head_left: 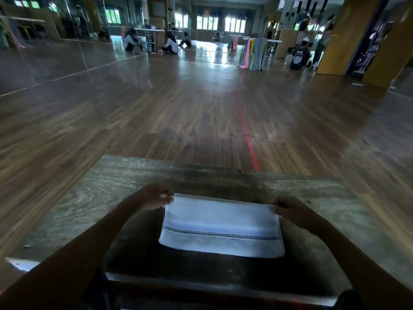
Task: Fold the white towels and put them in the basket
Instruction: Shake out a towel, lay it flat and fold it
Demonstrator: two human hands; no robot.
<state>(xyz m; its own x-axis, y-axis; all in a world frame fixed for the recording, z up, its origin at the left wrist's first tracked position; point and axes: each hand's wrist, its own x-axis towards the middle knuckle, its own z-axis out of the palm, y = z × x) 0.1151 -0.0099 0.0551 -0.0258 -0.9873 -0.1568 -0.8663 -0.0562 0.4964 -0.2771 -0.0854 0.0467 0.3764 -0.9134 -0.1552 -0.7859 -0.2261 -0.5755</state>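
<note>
**One towel in hand, the basket nowhere to be seen**

Low in the middle of the frame a white towel (pixel 221 227) lies on the dark, worn table (pixel 107 198), a flat rectangle with a narrow checked band running across it close to its near edge. It looks to me already doubled over at least once, being too compact for a towel spread open, though I cannot count the layers from here.

The left hand (pixel 154 198), at the towel's left, pinches the far left corner between thumb and curled fingers. The right hand (pixel 290 210), at its right, nips the far right corner the same way. Both are closed on the cloth. Whether they are laying that far edge down or about to draw it toward the near edge, I cannot say.

My judgement, then: the folding of this one towel is under way and probably near its end, with perhaps one more fold or a smoothing to come. The second half of the job shows no sign of being begun — no basket is in view, nor do I see any other white towel, folded or not.

Beyond the table the wooden floor (pixel 178 113) runs up the frame with a red line (pixel 248 135) along it; people (pixel 172 44) sit far off near the top, and a rack of coloured cloths (pixel 254 53) stands at upper right
</note>
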